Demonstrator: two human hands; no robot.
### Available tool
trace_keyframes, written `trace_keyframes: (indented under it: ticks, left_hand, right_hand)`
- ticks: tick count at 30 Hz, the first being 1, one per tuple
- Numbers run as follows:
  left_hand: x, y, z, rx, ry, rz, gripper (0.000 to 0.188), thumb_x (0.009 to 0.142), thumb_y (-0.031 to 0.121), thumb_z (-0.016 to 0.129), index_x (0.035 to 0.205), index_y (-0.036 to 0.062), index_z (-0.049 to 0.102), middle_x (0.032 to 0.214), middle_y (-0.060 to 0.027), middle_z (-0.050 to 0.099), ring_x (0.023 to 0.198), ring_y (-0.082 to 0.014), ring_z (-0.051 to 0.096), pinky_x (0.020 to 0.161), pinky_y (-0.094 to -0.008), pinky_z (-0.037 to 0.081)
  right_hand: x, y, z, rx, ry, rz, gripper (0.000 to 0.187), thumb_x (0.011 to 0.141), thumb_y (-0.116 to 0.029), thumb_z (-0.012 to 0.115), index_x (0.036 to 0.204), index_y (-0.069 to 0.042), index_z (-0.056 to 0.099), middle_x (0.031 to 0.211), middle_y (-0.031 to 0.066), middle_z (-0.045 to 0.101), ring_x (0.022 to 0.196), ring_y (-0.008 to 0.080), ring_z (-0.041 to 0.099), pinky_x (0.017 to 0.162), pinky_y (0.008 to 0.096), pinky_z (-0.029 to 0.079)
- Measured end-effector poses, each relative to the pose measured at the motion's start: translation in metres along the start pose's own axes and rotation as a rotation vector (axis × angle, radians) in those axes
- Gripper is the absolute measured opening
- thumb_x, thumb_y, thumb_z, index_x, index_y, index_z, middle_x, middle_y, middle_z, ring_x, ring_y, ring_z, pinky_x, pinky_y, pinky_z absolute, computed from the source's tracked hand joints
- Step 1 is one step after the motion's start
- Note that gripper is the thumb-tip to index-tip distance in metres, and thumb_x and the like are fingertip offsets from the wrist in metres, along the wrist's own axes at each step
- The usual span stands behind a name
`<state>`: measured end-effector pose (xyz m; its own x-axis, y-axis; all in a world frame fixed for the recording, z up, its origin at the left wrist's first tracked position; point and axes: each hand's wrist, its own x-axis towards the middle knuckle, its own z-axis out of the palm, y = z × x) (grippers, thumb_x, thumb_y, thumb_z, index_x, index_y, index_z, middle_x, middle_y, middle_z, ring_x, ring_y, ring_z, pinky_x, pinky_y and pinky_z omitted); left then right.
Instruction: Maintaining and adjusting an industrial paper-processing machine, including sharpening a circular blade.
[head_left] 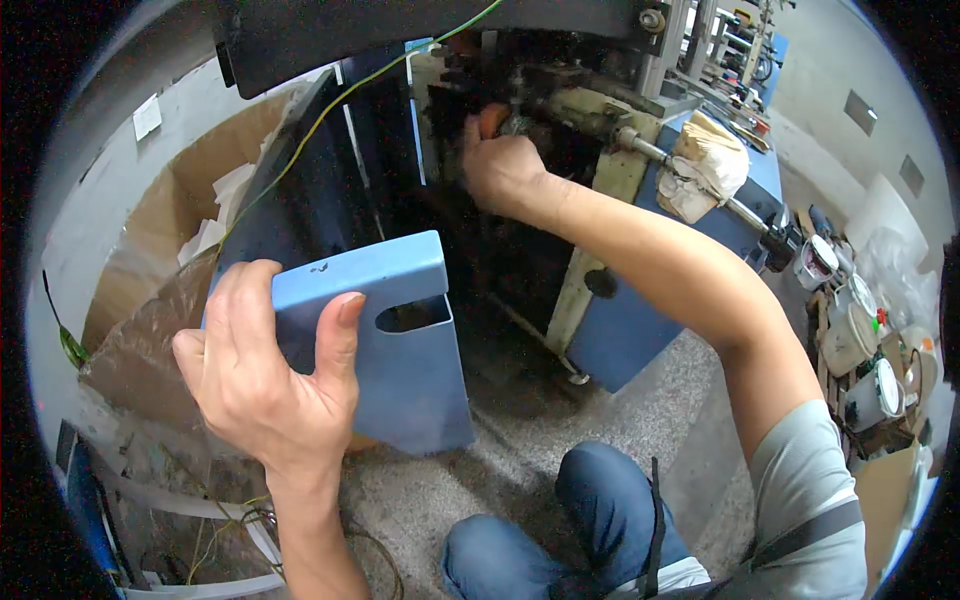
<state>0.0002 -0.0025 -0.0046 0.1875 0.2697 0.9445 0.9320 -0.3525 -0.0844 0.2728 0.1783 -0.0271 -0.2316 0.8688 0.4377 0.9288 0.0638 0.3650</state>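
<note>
My left hand (pixel 270 365) grips the top edge of a blue sheet-metal door (pixel 405 385), its thumb on the near face beside an oval cutout. The door stands swung out from a dark machine cabinet. My right hand (pixel 505 175) reaches deep into that cabinet (pixel 480 250), its fingers curled beside a small orange piece (pixel 492 120). The far side of these fingers is hidden in shadow, so what they hold does not show clearly. Greasy metal parts surround the hand.
A yellow-green wire (pixel 330 125) runs slantwise across the opening. Right of it, a cloth-wrapped bundle (pixel 705 165) sits by a metal shaft on the blue machine frame (pixel 625 330). Buckets (pixel 850 325) line the right wall; a large cardboard box (pixel 165 215) stands left.
</note>
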Motion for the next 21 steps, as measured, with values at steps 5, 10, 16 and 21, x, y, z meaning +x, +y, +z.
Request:
trace_keyframes:
  ticks: [5, 10, 16, 21]
  left_hand:
    - [-0.002, -0.005, -0.002, 0.016, -0.003, 0.004, 0.058, 0.093, 0.061, 0.067, 0.111, 0.0055, 0.069, 0.108, -0.0112, 0.071, 0.081, -0.0297, 0.057, 0.073, -0.0379, 0.044]
    - [0.001, 0.004, -0.003, -0.014, -0.026, -0.005, 0.050, 0.100, 0.053, 0.061, 0.114, 0.0054, 0.068, 0.110, -0.0122, 0.071, 0.086, -0.0319, 0.058, 0.078, -0.0394, 0.044]
    - [0.000, 0.000, -0.001, 0.014, -0.004, 0.015, 0.056, 0.093, 0.057, 0.068, 0.111, 0.0045, 0.069, 0.108, -0.0123, 0.071, 0.083, -0.0300, 0.058, 0.075, -0.0379, 0.044]
    - [0.001, 0.000, -0.002, -0.052, 0.003, 0.027, 0.047, 0.099, 0.050, 0.064, 0.114, 0.0054, 0.068, 0.109, -0.0121, 0.072, 0.085, -0.0304, 0.061, 0.077, -0.0376, 0.043]
  right_hand:
    - [-0.022, -0.017, -0.009, 0.087, -0.126, -0.158, 0.084, 0.091, -0.027, 0.063, 0.155, 0.014, 0.027, 0.081, 0.0165, 0.075, 0.072, 0.0330, 0.074, 0.061, 0.0446, 0.057]
    - [0.002, 0.004, -0.009, 0.020, 0.013, -0.096, 0.076, 0.091, -0.028, 0.064, 0.157, 0.000, 0.038, 0.084, 0.0143, 0.075, 0.070, 0.0327, 0.073, 0.062, 0.0476, 0.058]
    - [0.080, 0.042, -0.031, -0.112, 0.261, -0.110, 0.049, 0.089, -0.019, 0.065, 0.136, -0.004, 0.057, 0.094, 0.0168, 0.077, 0.091, 0.0346, 0.076, 0.073, 0.0461, 0.061]
    - [0.111, 0.076, -0.029, -0.046, 0.233, 0.006, 0.054, 0.086, -0.014, 0.069, 0.135, 0.001, 0.055, 0.111, 0.0203, 0.075, 0.101, 0.0404, 0.074, 0.082, 0.0503, 0.060]
